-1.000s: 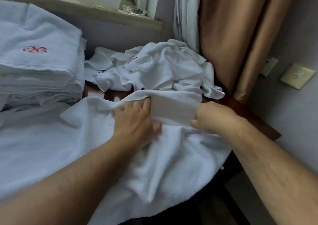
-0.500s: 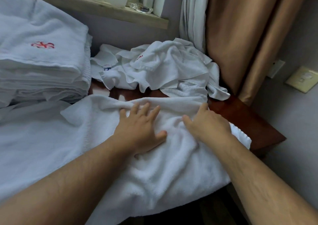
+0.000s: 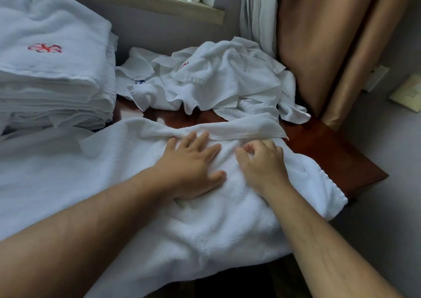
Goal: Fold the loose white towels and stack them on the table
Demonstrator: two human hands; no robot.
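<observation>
A large white towel (image 3: pixel 205 224) lies spread over the near part of the dark wooden table (image 3: pixel 330 161), its far edge folded back in a band. My left hand (image 3: pixel 193 167) presses flat on the towel's middle with the fingers spread. Just to its right, my right hand (image 3: pixel 262 161) has its fingers curled into the fabric below the folded band. A heap of loose white towels (image 3: pixel 218 81) lies at the back of the table. A tall stack of folded white towels (image 3: pixel 52 69) with a red mark on top stands at the left.
The table's right corner (image 3: pixel 364 172) is bare wood, with a drop beyond it. Tan curtains (image 3: pixel 319 47) and a white sheer hang at the back right. A window sill (image 3: pixel 159 1) runs along the back wall. Wall plates (image 3: pixel 407 95) are at the far right.
My right hand let go of the towel's edge, lay flat, and now curls its fingers into the fabric closer to my left hand. My left hand stays pressed on the towel.
</observation>
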